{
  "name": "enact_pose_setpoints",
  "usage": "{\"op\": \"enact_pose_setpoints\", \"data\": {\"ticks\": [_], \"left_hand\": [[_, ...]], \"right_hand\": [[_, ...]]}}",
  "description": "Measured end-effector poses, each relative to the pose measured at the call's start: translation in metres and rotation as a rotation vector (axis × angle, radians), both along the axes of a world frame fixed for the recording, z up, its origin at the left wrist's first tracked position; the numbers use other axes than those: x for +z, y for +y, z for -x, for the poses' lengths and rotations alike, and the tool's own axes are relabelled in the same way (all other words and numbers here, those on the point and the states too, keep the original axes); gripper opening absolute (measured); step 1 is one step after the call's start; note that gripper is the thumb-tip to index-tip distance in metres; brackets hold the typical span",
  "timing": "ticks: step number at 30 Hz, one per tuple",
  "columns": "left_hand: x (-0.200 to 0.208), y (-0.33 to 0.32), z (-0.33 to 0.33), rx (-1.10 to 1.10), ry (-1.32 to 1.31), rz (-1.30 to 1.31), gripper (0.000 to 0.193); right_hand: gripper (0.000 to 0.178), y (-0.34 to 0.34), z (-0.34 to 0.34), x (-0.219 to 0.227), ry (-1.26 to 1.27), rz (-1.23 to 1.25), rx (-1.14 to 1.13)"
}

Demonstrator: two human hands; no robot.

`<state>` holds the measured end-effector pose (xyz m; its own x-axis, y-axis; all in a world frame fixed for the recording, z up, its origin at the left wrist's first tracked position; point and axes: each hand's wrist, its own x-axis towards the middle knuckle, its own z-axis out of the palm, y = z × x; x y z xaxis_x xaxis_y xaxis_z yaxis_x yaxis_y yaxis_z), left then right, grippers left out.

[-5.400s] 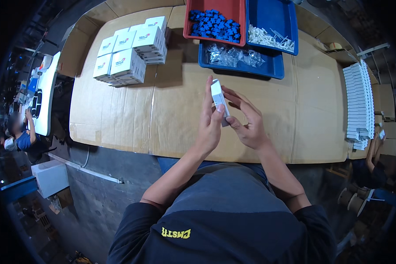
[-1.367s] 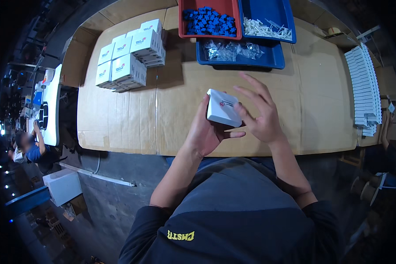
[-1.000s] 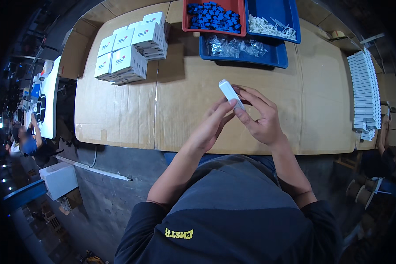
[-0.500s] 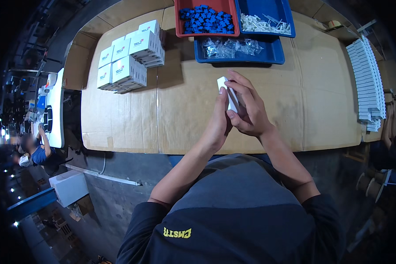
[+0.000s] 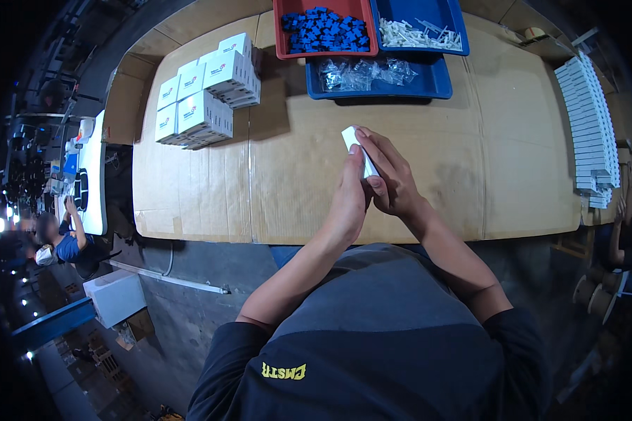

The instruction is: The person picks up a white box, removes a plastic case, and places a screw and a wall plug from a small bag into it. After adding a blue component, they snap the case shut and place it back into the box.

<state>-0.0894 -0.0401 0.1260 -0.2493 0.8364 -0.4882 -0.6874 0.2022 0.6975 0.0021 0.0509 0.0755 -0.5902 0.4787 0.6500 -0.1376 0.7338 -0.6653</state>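
Box first: where do your hands have it?

You hold it over the middle of the surface, inside the near edge and short of the lower blue tray. Your left hand grips it from the left, thumb laid on the narrow side; your right hand grips from the right, fingers along it, thumb by the near end.

Which hand is nearer, then?

Neither: both touch it. It lies to the right of your left palm and to the left of your right.

And its long axis?

You see its narrow side running away from you, far end tipped leftward. Its broad faces turn toward your palms, mostly hidden.

How does it look to you?

Flat, white, straight-edged and smooth, probably hard plastic. Toward the surface's far left corner you have a stack of squarish white ones; by the right edge, a long row, ribbed in look.

And toward the far edge?

You have crinkled clear bags in the lower blue tray, blocky blue parts in the red tray, slim white parts in the upper blue tray. Your surface is matte, creased tan cardboard.
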Motion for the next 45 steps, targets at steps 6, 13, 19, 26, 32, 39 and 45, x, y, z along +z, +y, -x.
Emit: {"op": "enact_pose_setpoints", "data": {"ticks": [6, 13, 19, 26, 32, 39, 45], "left_hand": [[-0.010, 0.000, 0.001, -0.008, 0.003, -0.022, 0.067], [-0.008, 0.001, -0.001, 0.035, 0.507, -0.191, 0.071], [-0.022, -0.005, 0.016, -0.085, 0.786, -0.378, 0.067], [-0.018, -0.009, 0.020, -0.138, 0.844, -0.419, 0.079], [-0.016, -0.004, 0.022, -0.059, 0.562, -0.452, 0.073], [-0.023, -0.013, 0.028, -0.038, 0.705, -0.438, 0.068], [-0.032, -0.015, 0.033, -0.035, 0.656, -0.427, 0.074]], "right_hand": [[0.066, 0.003, -0.002, 0.002, -0.012, 0.049, 0.024], [0.098, 0.007, -0.006, 0.025, 0.047, 0.418, 0.123], [0.074, 0.012, -0.024, 0.039, -0.047, 0.407, 0.142], [0.071, 0.009, -0.036, 0.052, -0.011, 0.626, 0.246], [0.073, 0.005, -0.022, 0.053, -0.201, 0.258, 0.128], [0.063, -0.009, -0.019, 0.046, -0.253, 0.115, 0.116], [0.058, -0.011, -0.017, 0.040, -0.237, 0.065, 0.105]]}}
